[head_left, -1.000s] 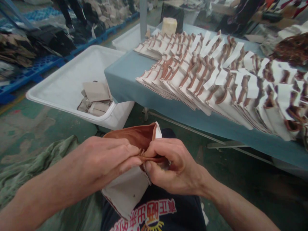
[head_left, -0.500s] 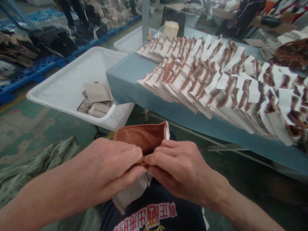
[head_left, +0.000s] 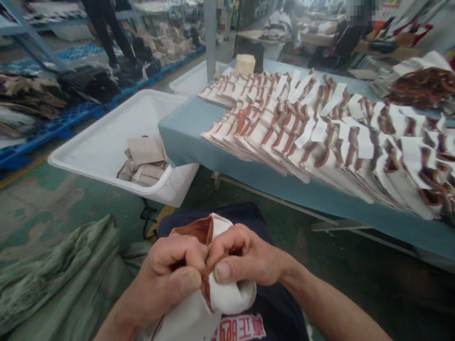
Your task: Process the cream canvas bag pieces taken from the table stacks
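Both my hands are closed on a brown-and-white fabric piece [head_left: 216, 296] held over my lap. My left hand [head_left: 170, 277] pinches its brown edge with thumb and curled fingers. My right hand [head_left: 243, 260] grips the same edge from the other side, thumb pressed against the white lining. The hands touch each other at the fabric's folded rim. A brown flap [head_left: 194, 229] sticks up behind my knuckles. The lower white part hangs down toward the frame's bottom edge.
A blue-covered table [head_left: 199, 123] ahead carries several overlapping rows of similar brown-and-white pieces [head_left: 313, 128]. A white tub [head_left: 106, 142] at the left holds beige pieces [head_left: 144, 158]. A green sack [head_left: 60, 270] lies on the floor to my left. People stand farther back.
My hands have pulled closer to my body and lower. The fabric has been rolled and folded over, so the wide brown flap now shows as a small tip, with more white lining outward.
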Demonstrator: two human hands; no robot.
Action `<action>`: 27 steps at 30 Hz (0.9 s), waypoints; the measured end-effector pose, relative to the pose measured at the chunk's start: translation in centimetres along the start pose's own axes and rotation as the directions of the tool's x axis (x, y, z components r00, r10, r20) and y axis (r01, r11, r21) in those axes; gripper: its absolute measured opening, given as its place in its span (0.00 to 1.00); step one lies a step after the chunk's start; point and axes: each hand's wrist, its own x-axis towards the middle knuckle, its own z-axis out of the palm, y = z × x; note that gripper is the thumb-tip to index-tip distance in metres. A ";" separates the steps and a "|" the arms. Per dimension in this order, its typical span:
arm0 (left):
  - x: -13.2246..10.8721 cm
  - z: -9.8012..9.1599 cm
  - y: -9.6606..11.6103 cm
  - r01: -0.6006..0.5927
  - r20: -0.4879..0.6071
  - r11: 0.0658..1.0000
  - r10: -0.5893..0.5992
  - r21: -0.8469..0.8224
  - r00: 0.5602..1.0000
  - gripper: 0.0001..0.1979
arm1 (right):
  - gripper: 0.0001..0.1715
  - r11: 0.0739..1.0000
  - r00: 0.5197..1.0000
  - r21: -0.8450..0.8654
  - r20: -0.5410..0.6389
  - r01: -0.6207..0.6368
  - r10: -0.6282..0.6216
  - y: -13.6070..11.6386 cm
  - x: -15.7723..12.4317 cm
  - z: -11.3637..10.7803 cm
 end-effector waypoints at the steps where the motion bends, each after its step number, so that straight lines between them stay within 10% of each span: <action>1: 0.0 -0.1 -0.2 0.008 -0.007 1.000 -0.008 -0.005 1.000 0.33 | 0.29 1.000 1.000 -0.025 -0.004 0.000 0.000 -0.4 -0.1 0.0; 6: 1.2 -2.1 0.7 -0.001 0.096 0.980 -0.019 0.199 0.995 0.32 | 0.22 0.940 0.996 -0.333 -0.015 0.075 -0.085 -3.2 -0.6 0.2; 13: 2.3 -3.1 4.2 -0.188 0.332 0.727 -0.058 0.660 0.942 0.17 | 0.11 0.583 0.980 -0.796 0.066 0.164 -0.187 -6.7 -1.8 0.3; 16: 1.8 -2.0 5.1 -0.241 0.333 0.676 -0.007 0.696 0.943 0.15 | 0.13 0.663 0.984 -0.727 0.112 0.178 -0.142 -6.7 -1.3 -0.4; 21: 1.4 1.0 3.7 -0.147 0.119 0.930 0.113 0.336 0.986 0.23 | 0.33 0.921 0.984 -0.375 0.170 0.105 -0.044 -5.1 0.0 -0.9; 27: 0.5 1.3 1.6 -0.052 -0.078 0.981 0.067 0.186 0.995 0.31 | 0.33 0.857 0.998 -0.513 -0.031 0.038 -0.063 -4.7 -0.7 -2.8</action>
